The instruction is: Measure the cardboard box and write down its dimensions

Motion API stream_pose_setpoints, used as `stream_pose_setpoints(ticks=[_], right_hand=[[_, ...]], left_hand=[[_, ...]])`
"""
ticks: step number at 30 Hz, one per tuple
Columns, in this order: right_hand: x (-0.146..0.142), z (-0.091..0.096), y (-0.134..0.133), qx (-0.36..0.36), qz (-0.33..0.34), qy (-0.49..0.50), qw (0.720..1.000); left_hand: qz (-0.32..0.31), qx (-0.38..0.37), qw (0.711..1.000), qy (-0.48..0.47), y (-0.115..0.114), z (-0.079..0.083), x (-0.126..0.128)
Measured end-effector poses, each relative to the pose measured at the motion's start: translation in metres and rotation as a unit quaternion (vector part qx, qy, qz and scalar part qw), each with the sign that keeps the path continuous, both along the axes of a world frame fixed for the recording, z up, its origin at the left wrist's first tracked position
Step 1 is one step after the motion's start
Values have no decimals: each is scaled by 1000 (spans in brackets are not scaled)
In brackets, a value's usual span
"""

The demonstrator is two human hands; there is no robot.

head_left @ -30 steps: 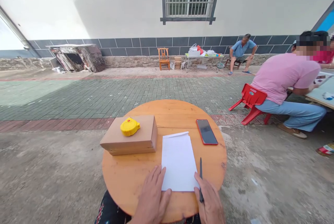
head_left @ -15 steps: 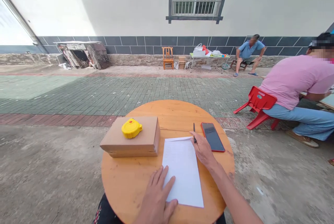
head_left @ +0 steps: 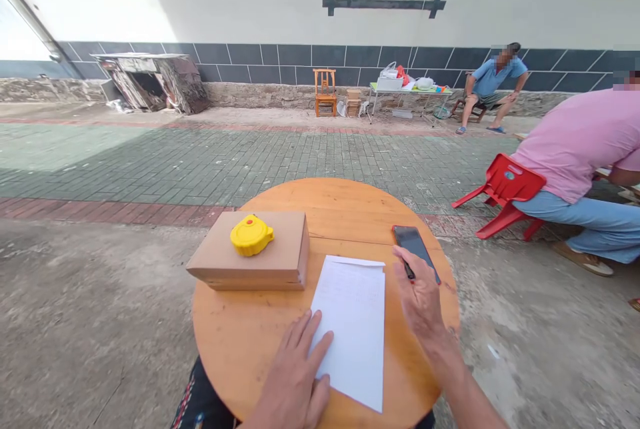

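My left hand (head_left: 300, 362) lies flat with fingers spread, its fingertips over the left edge of a white sheet of paper (head_left: 353, 322). The sheet carries faint writing near its top, where a strip is folded over. To the right of the paper, my right hand (head_left: 420, 292) is closed around a black pen (head_left: 409, 270), held apart from the sheet. Partly behind that hand lies a phone (head_left: 414, 242) with a red edge. A yellow tape measure (head_left: 251, 235) rests on a closed cardboard box (head_left: 280, 262) at the left.
Everything stands on a round wooden table (head_left: 240, 342). To the right, a person in a pink shirt (head_left: 585, 139) sits on a red plastic chair (head_left: 515, 182). Another person in blue (head_left: 493, 85) sits by the wall, near a folding table (head_left: 400, 87) and a wooden chair (head_left: 325, 92).
My right hand has moved off the paper's top right corner to the right, taking the pen along, and now partly covers the phone. The paper has turned slightly under my left hand.
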State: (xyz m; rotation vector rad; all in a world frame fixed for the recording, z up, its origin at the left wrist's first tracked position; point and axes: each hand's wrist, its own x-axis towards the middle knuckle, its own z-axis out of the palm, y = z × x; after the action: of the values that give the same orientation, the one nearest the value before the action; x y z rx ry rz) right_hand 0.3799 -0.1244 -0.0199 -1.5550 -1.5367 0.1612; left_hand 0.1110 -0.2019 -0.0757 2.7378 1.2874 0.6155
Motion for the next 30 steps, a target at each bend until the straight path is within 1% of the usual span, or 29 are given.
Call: stream_pose_setpoints(ticks=[2, 4, 5, 7, 10, 13, 15, 19, 22, 24, 26, 28, 29, 30], right_hand=[[-2, 17, -23, 46, 3, 122, 991], [-9, 26, -44, 59, 16, 211, 976], [-13, 27, -53, 53, 23, 242, 969], [-22, 22, -63, 25, 41, 287, 957], [-31, 7, -66, -37, 64, 342, 937], [-36, -1, -60, -95, 73, 355, 927], [-39, -2, -57, -122, 77, 338, 930], [-48, -7, -52, -138, 88, 285, 945], [-55, -18, -47, -163, 106, 272, 942], [-58, -25, -46, -175, 97, 281, 939], [-59, -26, -47, -175, 78, 286, 939], [-60, -20, -51, -170, 70, 284, 941], [-61, -17, -52, -164, 68, 284, 942], [-61, -14, -52, -161, 71, 285, 942]], left_hand=[[6, 8, 1000, 6, -2, 0, 3], [19, 24, 999, 13, -5, -1, 8], [25, 36, 999, 16, -6, -2, 10], [35, 57, 998, 17, -8, -3, 14], [37, 68, 997, 12, -10, -3, 16], [27, 59, 998, -9, -9, 2, 15], [23, 43, 998, -36, -6, 8, 16], [19, 6, 997, -79, 2, 21, 26], [12, -19, 996, -82, 13, 24, 36], [3, -25, 997, -73, 18, 20, 38], [-20, 8, 998, -59, 18, 9, 35], [-50, 81, 994, -50, 17, -8, 29], [-53, 107, 992, -47, 18, -18, 26], [-43, 120, 990, -56, 21, -29, 23]])
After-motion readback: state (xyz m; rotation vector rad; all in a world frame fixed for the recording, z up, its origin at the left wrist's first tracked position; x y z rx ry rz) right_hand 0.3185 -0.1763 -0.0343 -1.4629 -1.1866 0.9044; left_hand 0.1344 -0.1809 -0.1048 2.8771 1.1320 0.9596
